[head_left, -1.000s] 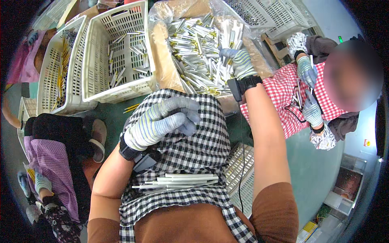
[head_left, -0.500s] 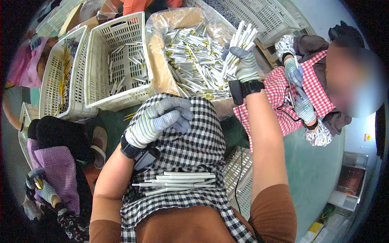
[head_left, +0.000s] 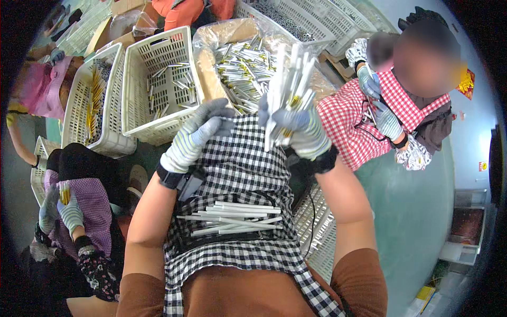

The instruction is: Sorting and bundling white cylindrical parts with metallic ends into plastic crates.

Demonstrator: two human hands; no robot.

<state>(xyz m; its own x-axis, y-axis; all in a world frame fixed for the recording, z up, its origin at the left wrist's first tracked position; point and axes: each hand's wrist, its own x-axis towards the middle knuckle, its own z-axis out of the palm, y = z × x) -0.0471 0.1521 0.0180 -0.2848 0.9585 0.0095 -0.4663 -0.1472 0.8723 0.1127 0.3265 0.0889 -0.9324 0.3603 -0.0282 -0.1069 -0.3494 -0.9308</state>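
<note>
My right hand, in a grey-and-white striped work glove, grips a bunch of slim white rods, some with yellow-gold ends. The bunch stands upright in front of the carton. Left of it, my left hand is raised over my lap in a matching glove, its fingers apart and holding nothing. On the black-and-white checked apron across my lap lie several white rods, roughly side by side. Behind my hands, the plastic-lined carton is heaped with loose rods of the same kind.
A white slatted crate with scattered rods stands left of the carton. Another crate beyond it holds yellow pieces. A co-worker in a red checked apron sits at right, another in purple at left. A crate is beside my right thigh.
My right hand has come back from above the carton toward my lap, bringing the bunch of rods. My left hand has shifted slightly left and its fingers have opened out.
</note>
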